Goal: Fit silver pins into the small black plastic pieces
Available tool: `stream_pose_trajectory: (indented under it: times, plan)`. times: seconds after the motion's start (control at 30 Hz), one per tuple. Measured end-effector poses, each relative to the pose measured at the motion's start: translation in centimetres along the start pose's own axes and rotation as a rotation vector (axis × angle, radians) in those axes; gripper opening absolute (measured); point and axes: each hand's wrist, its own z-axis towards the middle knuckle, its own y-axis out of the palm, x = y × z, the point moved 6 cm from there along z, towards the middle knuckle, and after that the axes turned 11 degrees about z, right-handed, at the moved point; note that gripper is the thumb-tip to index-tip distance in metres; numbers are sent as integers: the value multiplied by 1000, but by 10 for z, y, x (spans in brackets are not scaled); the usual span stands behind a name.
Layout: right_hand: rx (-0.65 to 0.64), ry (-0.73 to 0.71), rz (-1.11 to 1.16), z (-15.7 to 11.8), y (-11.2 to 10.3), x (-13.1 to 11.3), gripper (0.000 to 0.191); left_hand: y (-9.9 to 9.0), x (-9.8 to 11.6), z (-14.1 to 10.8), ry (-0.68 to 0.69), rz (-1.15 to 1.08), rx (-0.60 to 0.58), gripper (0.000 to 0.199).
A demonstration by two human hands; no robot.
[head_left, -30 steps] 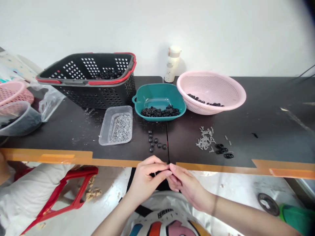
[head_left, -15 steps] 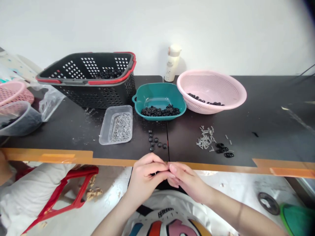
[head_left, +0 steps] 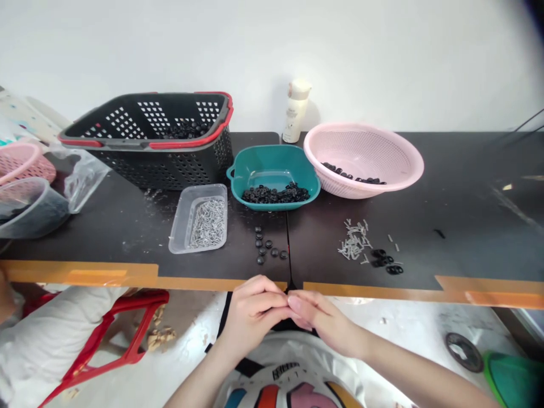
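Note:
My left hand (head_left: 258, 307) and my right hand (head_left: 319, 315) meet fingertip to fingertip just off the table's front edge. Both are closed in a pinch; whatever sits between the fingers is hidden. Beyond them on the table lie several small round black caps (head_left: 269, 244). To the right is a loose pile of small metal pins (head_left: 354, 242), with black oval pieces having holes (head_left: 382, 258) beside it. A clear plastic tray (head_left: 177, 229) holds many more metal pins. Black parts fill the front of a teal basin (head_left: 274, 153).
A black basket with red handles (head_left: 170, 161) holds black pieces at the back left. A pink colander (head_left: 374, 141) with black pieces stands right of the basin, near a white bottle (head_left: 296, 113). Another person's sleeve (head_left: 59, 334) and a red stool (head_left: 140, 328) are at lower left.
Both hands stay pinched together at the table edge, with small finger movements; the fingertips now press closer. The view has shifted very slightly. The things on the table have not moved.

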Motion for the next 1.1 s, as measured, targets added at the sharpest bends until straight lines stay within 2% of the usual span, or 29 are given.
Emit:
stream_pose_trajectory:
  times: [0.13,0.27,0.4,0.5,0.6,0.73,0.83,0.97,1.03,1.1]
  plan:
    - [6,-36,-19,2,-1,6,50,-2,0,3,26,-16,16,25]
    - [-37,10,-149,1,-4,-5,47,0,-4,4,13,-10,23,23]
    - [123,-114,-403,-4,-17,-29,32,5,-7,4,31,63,53,14]
    - [234,-124,-359,-5,-32,-30,25,10,-8,6,56,140,62,9]
    - [262,-136,-370,1,-46,-32,23,15,-11,9,36,197,50,7]
    - [421,-323,-781,12,-63,-61,12,18,-20,8,-58,229,26,15]
    - [509,-434,-1109,25,-63,-76,9,20,-26,2,-110,230,-1,16]
    - [504,-357,-1303,47,-57,-70,9,8,-24,8,-122,251,-27,18]
    - [472,-311,-1321,53,-51,-65,11,-7,-18,26,-67,295,-17,20]
    - [468,-304,-1305,54,-46,-64,14,-25,-10,55,17,361,24,21]
